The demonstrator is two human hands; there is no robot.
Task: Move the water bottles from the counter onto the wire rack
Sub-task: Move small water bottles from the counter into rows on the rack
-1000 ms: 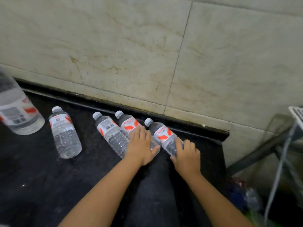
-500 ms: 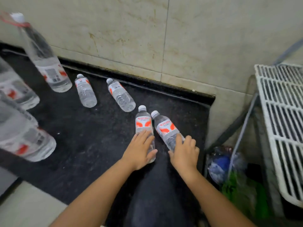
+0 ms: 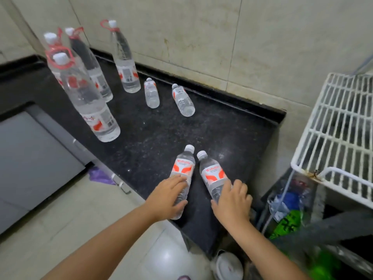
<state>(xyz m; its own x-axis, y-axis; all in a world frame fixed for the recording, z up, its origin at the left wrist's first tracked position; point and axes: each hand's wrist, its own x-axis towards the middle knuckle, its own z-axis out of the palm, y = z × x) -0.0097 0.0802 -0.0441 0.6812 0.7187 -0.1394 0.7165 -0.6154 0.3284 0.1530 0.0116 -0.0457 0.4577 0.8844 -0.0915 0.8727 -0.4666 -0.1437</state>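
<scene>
Head view: your left hand (image 3: 168,199) and right hand (image 3: 232,201) each grasp a small bottle (image 3: 182,172) (image 3: 212,174) lying near the counter (image 3: 232,128) edge. Wire rack (image 3: 343,128), right, appears bare. Two small and four tall bottles (image 3: 90,98) remain farther back.

A beige stone-tiled wall (image 3: 201,33) with brownish stains rises along the back. On the left, grey cabinet fronts (image 3: 30,158) carry small metal handles (image 3: 121,183), and a crumpled purple scrap (image 3: 100,175) lies on the pale tiled floor (image 3: 60,215) below them. At lower right a clear plastic bag (image 3: 286,203) holds blue and green items. A white round lidded container (image 3: 229,266) sits at the bottom edge.
</scene>
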